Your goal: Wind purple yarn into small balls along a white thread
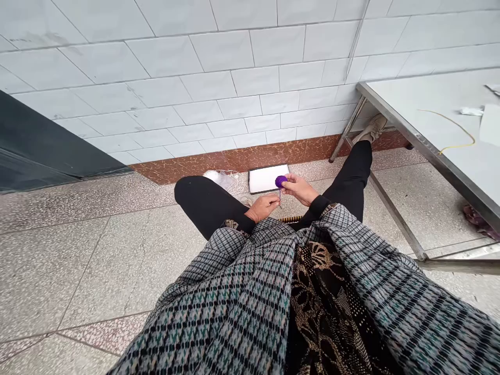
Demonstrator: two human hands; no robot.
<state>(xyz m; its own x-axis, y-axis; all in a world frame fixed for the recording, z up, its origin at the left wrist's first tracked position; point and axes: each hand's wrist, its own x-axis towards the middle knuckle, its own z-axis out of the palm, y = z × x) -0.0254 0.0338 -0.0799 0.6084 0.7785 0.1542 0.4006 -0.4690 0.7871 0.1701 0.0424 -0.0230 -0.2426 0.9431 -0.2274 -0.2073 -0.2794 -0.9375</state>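
A small purple ball of yarn [280,181] is pinched in the fingers of my right hand [299,189]. From it a thin purple strand [279,195] runs down to my left hand [262,207], whose fingertips are closed on its lower end. Both hands are held between my knees, the left a little lower than the right. Just beyond them a white shallow tray or box with a dark rim [255,179] lies on the floor. Beside my left knee is a clear plastic bag with whitish cord [230,180], partly hidden by the leg.
A white-topped table with a metal frame [394,112] stands on the right, with a yellow strand [461,125] and white paper [491,125] on it. A tiled wall [234,67] rises ahead. At the far left is a dark panel [50,146].
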